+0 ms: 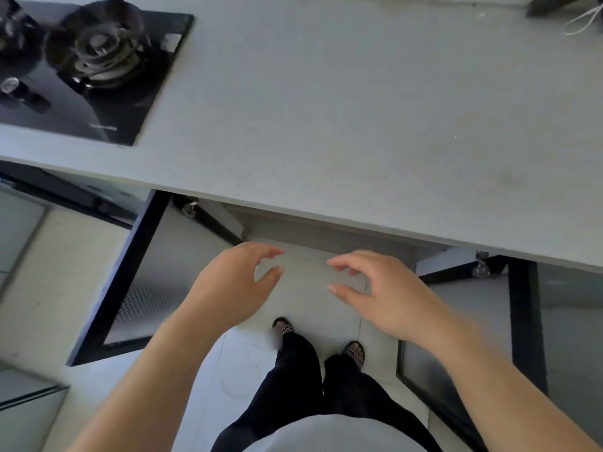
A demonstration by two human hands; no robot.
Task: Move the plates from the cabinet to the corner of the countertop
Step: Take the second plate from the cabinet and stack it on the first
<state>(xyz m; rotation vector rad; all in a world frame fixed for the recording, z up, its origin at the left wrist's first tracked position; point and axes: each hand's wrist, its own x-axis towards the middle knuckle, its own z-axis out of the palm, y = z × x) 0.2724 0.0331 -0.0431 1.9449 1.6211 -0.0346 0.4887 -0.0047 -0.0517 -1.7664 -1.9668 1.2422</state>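
- No plates show anywhere in this view; judging by the task, they sit inside the under-counter cabinet (326,233), whose interior is hidden beneath the overhanging countertop (326,125).
- As a judgement only: plates would be stiff, breakable and smooth-glazed, and a stack of them heavy, so a hold at opposite rims with fingers tucked under the bottom plate seems safest (one hand each side, lifted level).
- The left hand (228,282) hangs in front of the cabinet opening, fingers curled and spread from the thumb, holding nothing.
- The right hand (381,288) mirrors it just beside, fingers likewise parted and empty; the two face each other with a gap between, as if shaped for a round rim.
- Both cabinet doors stand swung out: the left door (130,272) with its dark frame and frosted panel, and the right door (522,321), partly cut off by the forearm.
- The countertop itself is bare across its middle; a black gas hob (98,70) is set into its left part, and a dark object with a white cord (580,17) is clipped by the top right edge, too blurred to name.
- Which corner is meant cannot be told, since the counter's ends lie outside the frame.
- Below, the person's dark trousers and patterned shoes (354,352) stand on the pale floor.
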